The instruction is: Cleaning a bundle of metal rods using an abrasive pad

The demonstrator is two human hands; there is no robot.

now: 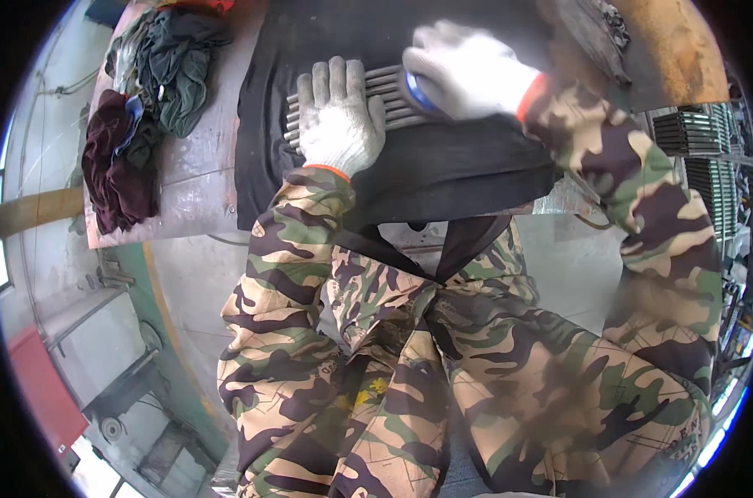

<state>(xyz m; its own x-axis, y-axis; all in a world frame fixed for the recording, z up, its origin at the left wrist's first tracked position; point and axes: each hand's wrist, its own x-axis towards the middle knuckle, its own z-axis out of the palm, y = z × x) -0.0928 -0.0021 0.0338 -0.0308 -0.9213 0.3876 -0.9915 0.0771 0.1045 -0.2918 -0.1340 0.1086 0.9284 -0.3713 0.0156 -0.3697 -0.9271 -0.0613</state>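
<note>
My left hand (pixel 337 116), in a white knit glove with an orange cuff, lies flat on a row of grey metal bars (pixel 385 87). Its fingers point away from me and its thumb is out to the side. The bars run left to right, side by side, on a black cloth (pixel 443 162). Over their right end is my right hand (pixel 468 70), gloved the same way and smeared by motion. Its fingers curl round a blue-edged, rounded object (pixel 418 91) that touches or hovers just over the bars; its kind is hidden by the glove.
Crumpled dark green and maroon rags (pixel 173 62) lie on the metal table (pixel 194 183) at the left. A grey rag (pixel 588 37) lies at the far right, beside a rusty brown sheet (pixel 675 50). Stacked metal grilles (pixel 692 133) stand beyond my right arm.
</note>
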